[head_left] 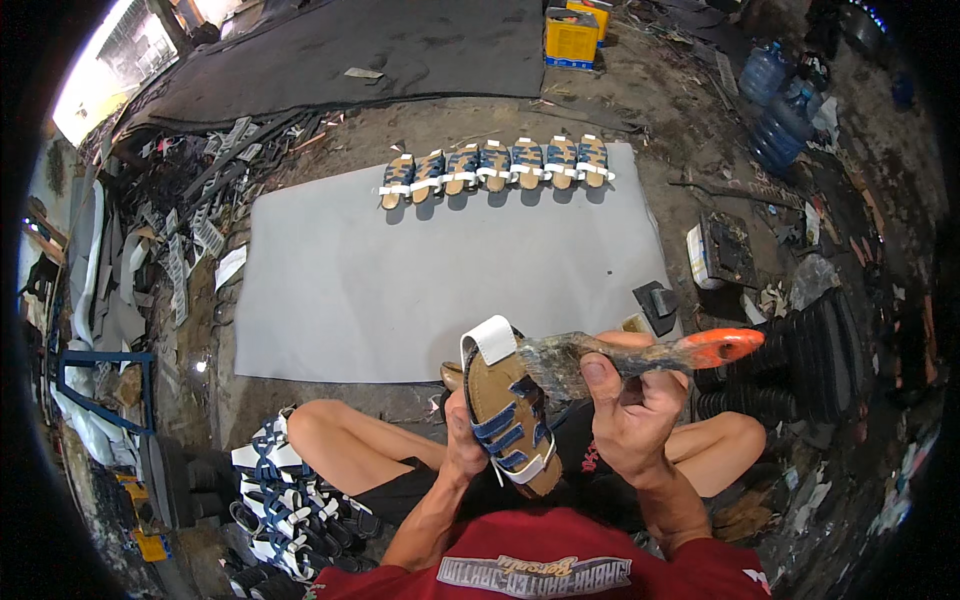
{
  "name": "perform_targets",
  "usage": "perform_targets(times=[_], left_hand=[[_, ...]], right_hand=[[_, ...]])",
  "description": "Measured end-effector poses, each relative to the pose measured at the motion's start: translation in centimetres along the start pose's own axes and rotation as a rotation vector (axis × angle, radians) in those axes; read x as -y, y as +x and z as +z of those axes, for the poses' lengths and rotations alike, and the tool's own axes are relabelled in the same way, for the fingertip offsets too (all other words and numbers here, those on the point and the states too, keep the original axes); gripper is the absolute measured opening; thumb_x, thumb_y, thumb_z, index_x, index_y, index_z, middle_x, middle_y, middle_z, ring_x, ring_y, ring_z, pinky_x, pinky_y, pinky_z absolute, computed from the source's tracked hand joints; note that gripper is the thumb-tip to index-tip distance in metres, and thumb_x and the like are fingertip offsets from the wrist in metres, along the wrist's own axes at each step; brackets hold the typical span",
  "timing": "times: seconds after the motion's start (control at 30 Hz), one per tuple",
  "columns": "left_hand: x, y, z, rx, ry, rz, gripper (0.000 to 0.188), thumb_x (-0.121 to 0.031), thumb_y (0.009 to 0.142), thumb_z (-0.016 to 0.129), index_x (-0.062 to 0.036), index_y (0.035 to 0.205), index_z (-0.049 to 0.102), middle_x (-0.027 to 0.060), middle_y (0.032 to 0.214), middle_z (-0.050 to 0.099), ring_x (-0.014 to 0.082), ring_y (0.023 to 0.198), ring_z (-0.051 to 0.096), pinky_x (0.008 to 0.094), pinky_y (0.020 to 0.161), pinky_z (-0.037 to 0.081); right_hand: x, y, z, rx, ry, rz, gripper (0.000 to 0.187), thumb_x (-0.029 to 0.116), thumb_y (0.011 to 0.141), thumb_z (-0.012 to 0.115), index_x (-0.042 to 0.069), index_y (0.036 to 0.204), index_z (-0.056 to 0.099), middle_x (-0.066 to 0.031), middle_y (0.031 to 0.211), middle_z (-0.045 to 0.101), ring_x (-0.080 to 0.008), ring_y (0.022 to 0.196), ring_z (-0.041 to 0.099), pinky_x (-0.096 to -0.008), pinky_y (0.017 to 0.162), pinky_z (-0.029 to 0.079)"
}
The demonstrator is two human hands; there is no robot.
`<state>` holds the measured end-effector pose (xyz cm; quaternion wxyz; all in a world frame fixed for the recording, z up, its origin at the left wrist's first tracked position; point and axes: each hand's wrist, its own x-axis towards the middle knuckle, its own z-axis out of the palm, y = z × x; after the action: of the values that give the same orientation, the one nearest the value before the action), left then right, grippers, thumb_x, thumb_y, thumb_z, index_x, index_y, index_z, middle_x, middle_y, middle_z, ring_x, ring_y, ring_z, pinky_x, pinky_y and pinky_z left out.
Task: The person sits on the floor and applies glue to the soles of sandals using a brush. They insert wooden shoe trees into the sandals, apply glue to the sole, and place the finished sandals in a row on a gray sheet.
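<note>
My left hand (462, 437) is closed round the side of a sandal (490, 395) with a tan footbed, dark blue cross straps and white straps at both ends. The sandal is held upright over my lap, its footbed facing me. In my right hand (635, 420) is a glue-stained paintbrush (645, 360), gripped between thumb and fingers, with an orange handle end pointing right. Its bristle end meets the sandal's right edge near the upper white strap; whether it presses on the sandal I cannot tell.
Several matching sandals (494, 168) stand in a row on a grey sheet (400, 280). A pile of sandal uppers (285, 490) lies left of my crossed legs. Black soles (825, 350) are stacked at right, near a dark-topped box (725, 250) and water jugs (782, 130).
</note>
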<state>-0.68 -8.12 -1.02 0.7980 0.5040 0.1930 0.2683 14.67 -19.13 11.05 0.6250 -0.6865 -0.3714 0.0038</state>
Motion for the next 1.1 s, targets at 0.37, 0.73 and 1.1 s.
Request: perform_targets(times=[0.37, 0.73, 1.1], left_hand=[[2.4, -2.2, -2.6, -0.063, -0.157, -0.011, 0.108, -0.087, 0.093, 0.045, 0.0004, 0.156, 0.041, 0.0169, 0.144, 0.062, 0.0278, 0.126, 0.066, 0.0442, 0.104, 0.057], [1.8, -2.4, -3.4, -0.054, -0.169, -0.088, 0.098, -0.082, 0.1, 0.035, -0.0039, 0.159, 0.04, 0.0178, 0.146, 0.06, 0.0305, 0.128, 0.065, 0.0469, 0.104, 0.057], [0.3, -1.1, -4.3, 0.019, -0.242, -0.151, 0.091, -0.076, 0.105, 0.025, -0.0045, 0.16, 0.04, 0.0188, 0.146, 0.061, 0.0319, 0.126, 0.066, 0.0471, 0.103, 0.057]], right_hand=[[0.0, 1.2, 0.5, -0.018, 0.06, 0.056, 0.014, 0.011, 0.1, 0.075, -0.003, 0.099, 0.074, -0.0046, 0.086, 0.074, -0.0087, 0.078, 0.063, -0.0257, 0.071, 0.05], [-0.5, 3.4, -0.1, 0.133, 0.039, -0.043, 0.019, 0.013, 0.099, 0.077, -0.006, 0.101, 0.073, -0.0109, 0.09, 0.075, -0.0153, 0.075, 0.067, -0.0311, 0.068, 0.051], [-1.1, 2.7, -1.5, 0.379, 0.016, 0.148, 0.021, 0.019, 0.098, 0.078, -0.001, 0.103, 0.073, -0.0055, 0.087, 0.071, -0.0117, 0.074, 0.062, -0.0288, 0.068, 0.05]])
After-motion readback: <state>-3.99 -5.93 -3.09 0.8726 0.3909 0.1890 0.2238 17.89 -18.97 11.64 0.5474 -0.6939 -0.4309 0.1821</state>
